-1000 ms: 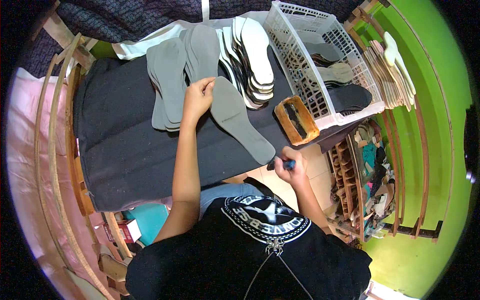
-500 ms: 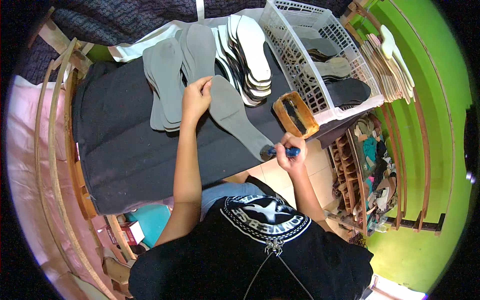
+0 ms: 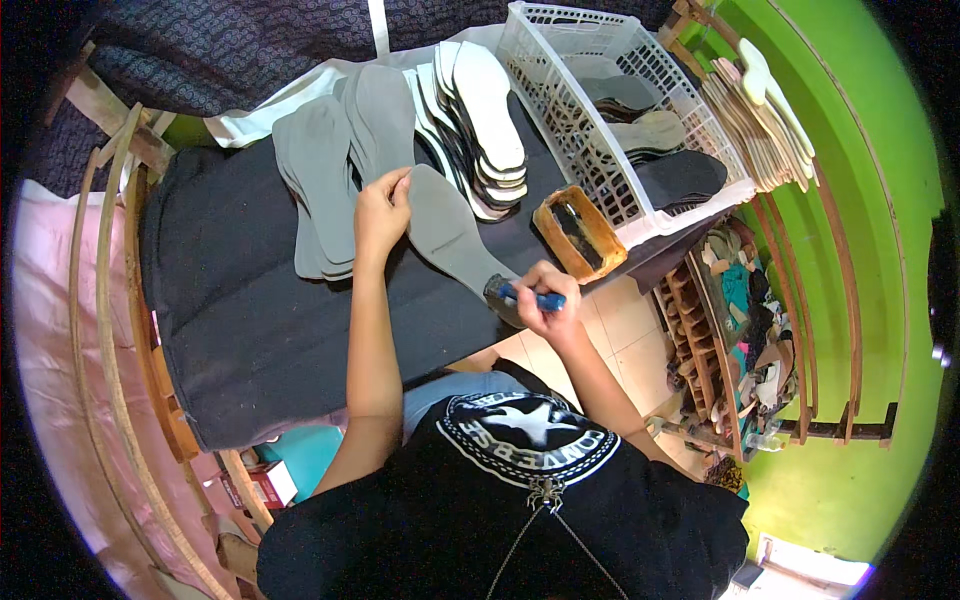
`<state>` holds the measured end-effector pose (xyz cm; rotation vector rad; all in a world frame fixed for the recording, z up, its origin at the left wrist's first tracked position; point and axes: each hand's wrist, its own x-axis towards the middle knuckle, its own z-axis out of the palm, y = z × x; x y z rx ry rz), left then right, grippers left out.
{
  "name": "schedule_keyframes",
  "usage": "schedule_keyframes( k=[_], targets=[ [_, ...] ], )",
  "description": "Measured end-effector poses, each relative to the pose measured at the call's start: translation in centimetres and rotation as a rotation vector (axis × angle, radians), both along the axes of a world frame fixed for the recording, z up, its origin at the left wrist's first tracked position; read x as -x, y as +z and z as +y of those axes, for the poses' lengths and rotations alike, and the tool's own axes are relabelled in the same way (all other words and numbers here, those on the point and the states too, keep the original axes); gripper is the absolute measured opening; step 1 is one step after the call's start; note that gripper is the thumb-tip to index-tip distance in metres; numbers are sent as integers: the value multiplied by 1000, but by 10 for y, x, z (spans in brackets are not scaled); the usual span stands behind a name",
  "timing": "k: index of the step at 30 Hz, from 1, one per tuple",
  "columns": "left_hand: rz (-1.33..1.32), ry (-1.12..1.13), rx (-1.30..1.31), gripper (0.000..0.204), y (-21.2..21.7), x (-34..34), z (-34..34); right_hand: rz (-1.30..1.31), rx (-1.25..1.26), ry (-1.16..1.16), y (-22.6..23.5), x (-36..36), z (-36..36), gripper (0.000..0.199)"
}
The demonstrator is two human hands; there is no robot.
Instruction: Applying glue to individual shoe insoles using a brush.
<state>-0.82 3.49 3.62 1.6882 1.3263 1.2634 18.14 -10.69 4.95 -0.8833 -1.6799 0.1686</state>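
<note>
A long grey shoe insole [image 3: 447, 225] lies slantwise on the black-covered table, its narrow end toward the front edge. My left hand [image 3: 381, 214] is closed on its wide far end, thumb and fingers pinched at the rim. In my right hand [image 3: 549, 301] is a brush, gripped by its blue handle [image 3: 545, 299]. The brush's dark bristles [image 3: 496, 288] press on the insole near the narrow end. Beyond my right hand stands an open tan container [image 3: 590, 262], stained around its rim and dark inside.
Stacks of grey insoles [image 3: 312, 165] and white-topped insoles [image 3: 487, 105] lie on the table's far side. A white plastic crate [image 3: 565, 130] at the far right holds more insoles. Beside it leans a row of pale insoles [image 3: 755, 125]. A cluttered wooden rack [image 3: 690, 325] stands right of the table.
The brush in my right hand has moved left and slightly up along the insole, away from its narrow tip. My left hand keeps its hold. The whole view has shifted slightly.
</note>
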Motion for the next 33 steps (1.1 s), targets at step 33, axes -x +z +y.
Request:
schedule_keyframes(
  k=[33],
  targets=[
    [-12, -10, -8, 21, -3, 2, 0, -271, 67, -294, 23, -36, -32, 25]
  ],
)
